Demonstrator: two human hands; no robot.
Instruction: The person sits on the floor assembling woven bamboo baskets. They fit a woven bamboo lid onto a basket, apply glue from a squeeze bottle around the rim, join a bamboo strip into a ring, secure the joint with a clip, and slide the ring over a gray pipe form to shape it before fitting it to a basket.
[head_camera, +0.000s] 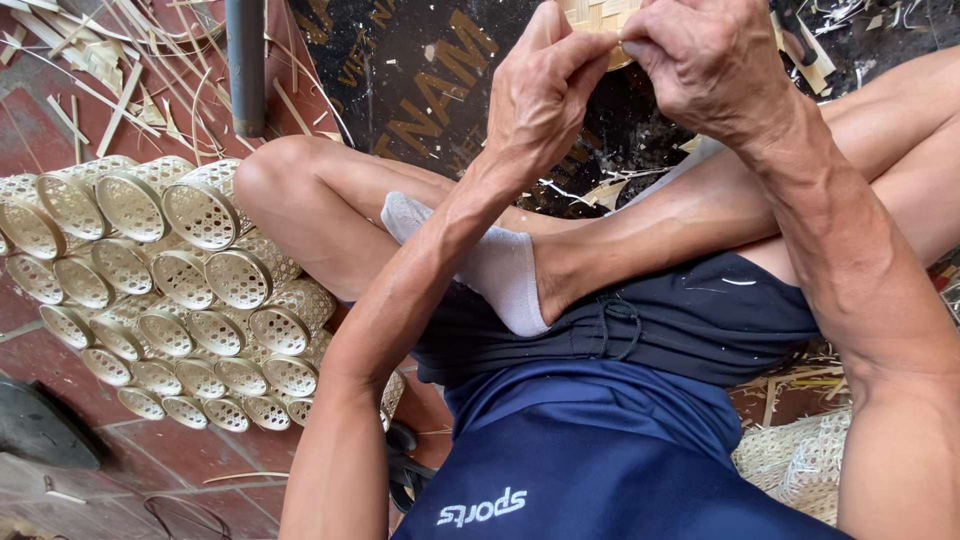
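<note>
Pinching woven bamboo piece (600, 20), both hands' grip

The floor (60, 140) is paved with reddish-brown tiles, worn and dusty, under even daylight. Thin bamboo strips and shavings (110, 60) lie scattered across it at upper left. A grey metal pole (245, 60) stands upright among them. Beside it a dark printed mat (420, 90) covers the ground, littered with pale slivers. At left, small round woven baskets (170, 290) lie stacked on their sides in rows, touching one another. More pale woven work (800, 460) rests at lower right. A dark object (35, 425) sits at the lower left edge.
</note>
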